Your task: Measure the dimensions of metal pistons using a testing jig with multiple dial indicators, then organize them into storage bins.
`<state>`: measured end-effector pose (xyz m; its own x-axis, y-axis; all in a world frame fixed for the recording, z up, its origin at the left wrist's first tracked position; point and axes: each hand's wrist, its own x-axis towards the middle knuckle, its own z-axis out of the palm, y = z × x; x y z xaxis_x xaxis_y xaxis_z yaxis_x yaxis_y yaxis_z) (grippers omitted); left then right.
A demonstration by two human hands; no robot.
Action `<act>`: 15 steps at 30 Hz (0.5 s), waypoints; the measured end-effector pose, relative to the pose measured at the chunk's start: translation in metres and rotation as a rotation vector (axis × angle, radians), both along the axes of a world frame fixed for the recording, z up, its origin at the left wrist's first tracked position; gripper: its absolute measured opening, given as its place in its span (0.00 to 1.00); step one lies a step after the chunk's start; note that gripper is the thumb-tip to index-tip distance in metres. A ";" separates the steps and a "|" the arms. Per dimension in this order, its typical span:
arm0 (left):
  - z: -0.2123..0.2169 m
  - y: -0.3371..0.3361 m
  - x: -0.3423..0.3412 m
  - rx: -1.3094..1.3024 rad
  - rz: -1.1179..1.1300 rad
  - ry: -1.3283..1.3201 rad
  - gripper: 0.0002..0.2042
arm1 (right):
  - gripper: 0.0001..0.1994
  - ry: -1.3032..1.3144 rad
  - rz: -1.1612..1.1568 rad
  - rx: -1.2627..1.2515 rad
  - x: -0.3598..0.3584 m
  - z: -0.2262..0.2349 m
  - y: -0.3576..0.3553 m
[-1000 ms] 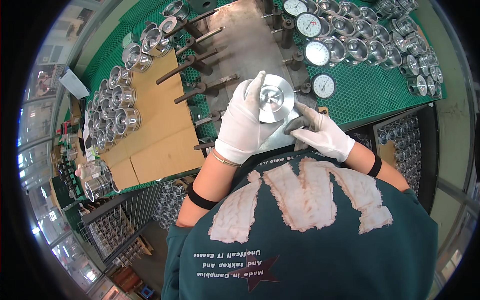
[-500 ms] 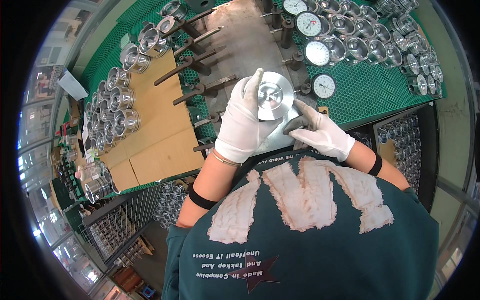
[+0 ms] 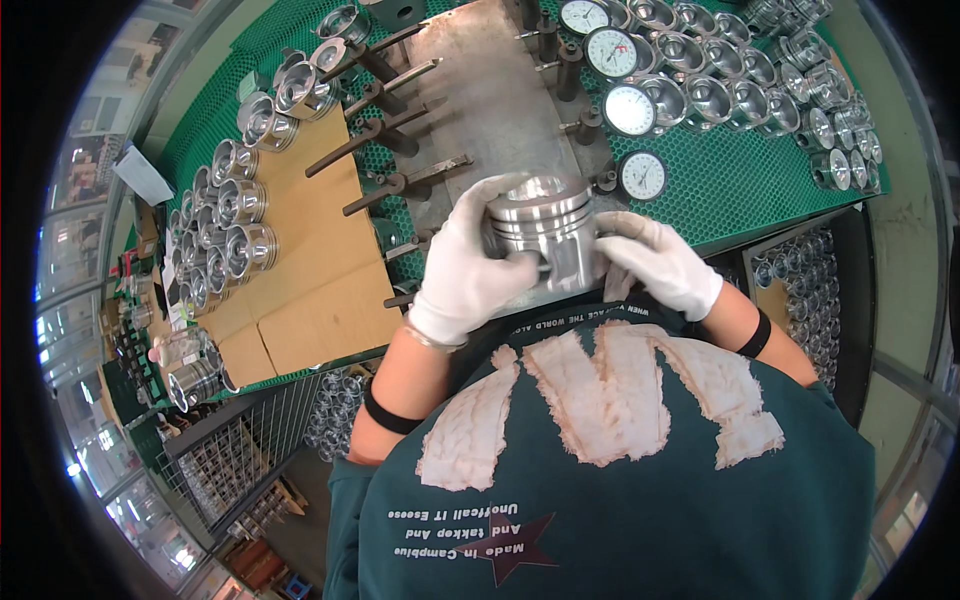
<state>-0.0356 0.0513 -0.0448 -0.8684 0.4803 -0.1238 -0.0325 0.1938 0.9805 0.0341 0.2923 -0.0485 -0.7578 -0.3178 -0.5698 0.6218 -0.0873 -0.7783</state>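
Note:
A shiny metal piston (image 3: 560, 235) with ring grooves round its upper part is held above the near end of the steel plate (image 3: 480, 90). White-gloved, my left hand (image 3: 462, 270) grips it from the left, fingers round its side and thumb across the front. The piston stands roughly upright with its round top rim tilted a little into sight. My right hand (image 3: 665, 265), also in a white glove, is at the piston's right side with bent fingers. Those fingertips are smeared and partly hidden, so whether they press on the piston or hold something is unclear.
Dial gauges (image 3: 641, 176) on posts line the plate's right side; dark rods on stands (image 3: 400, 185) line its left. Several pistons (image 3: 240, 200) stand on the cardboard (image 3: 310, 290) at left. More pistons (image 3: 708, 98) fill the green mat (image 3: 740, 205) at right.
The piston has turned from showing its flat round face to standing upright with its grooved side toward me. My left hand has shifted slightly left and down; the right stays close beside it.

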 end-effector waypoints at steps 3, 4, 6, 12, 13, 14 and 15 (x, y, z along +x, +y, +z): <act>0.041 0.001 0.010 0.496 -0.033 -0.529 0.29 | 0.36 0.268 0.004 -0.293 -0.004 0.008 -0.004; 0.045 0.004 0.014 0.597 -0.044 -0.537 0.28 | 0.41 0.379 -0.054 -0.383 -0.006 0.012 -0.013; 0.047 0.003 0.014 0.263 -0.015 -0.137 0.24 | 0.44 0.364 0.056 -0.517 -0.012 0.020 -0.011; 0.064 -0.027 0.005 -0.218 -0.177 0.204 0.29 | 0.48 0.493 0.105 -0.155 -0.026 0.043 -0.015; 0.062 -0.023 0.005 -0.320 -0.203 0.385 0.32 | 0.49 0.787 0.209 0.221 -0.033 0.041 -0.015; 0.060 -0.019 0.005 -0.421 -0.229 0.567 0.35 | 0.49 1.066 0.307 0.610 -0.037 0.038 -0.016; 0.054 -0.016 0.007 -0.388 -0.258 0.611 0.39 | 0.48 1.127 0.278 0.742 -0.037 0.031 -0.022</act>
